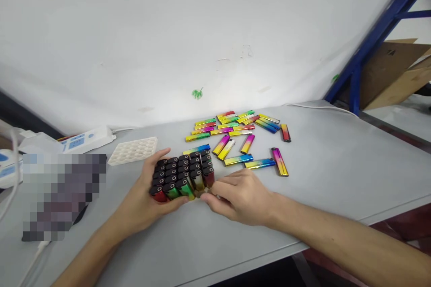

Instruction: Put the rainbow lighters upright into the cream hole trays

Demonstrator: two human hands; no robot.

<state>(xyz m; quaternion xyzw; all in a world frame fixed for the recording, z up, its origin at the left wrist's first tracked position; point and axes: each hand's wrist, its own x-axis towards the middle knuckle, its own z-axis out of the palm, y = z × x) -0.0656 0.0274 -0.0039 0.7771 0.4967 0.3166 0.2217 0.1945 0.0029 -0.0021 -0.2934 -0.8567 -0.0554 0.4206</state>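
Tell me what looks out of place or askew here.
The loose, glossy multicoloured lighters lie scattered at mixed angles on the flat grey table, unlike the neat rows of the black-topped lighter block. The white wall bears faint brownish scuffs and green marks.

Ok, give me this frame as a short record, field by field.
Left hand: holding packed lighters, black tops up, thumb along their near side
Right hand: fingertips at the pack's near right corner; exact grip unclear
Loose lighters: lying on grey table, beyond the pack and right
White tray: beyond left hand
Power strip: left, near wall
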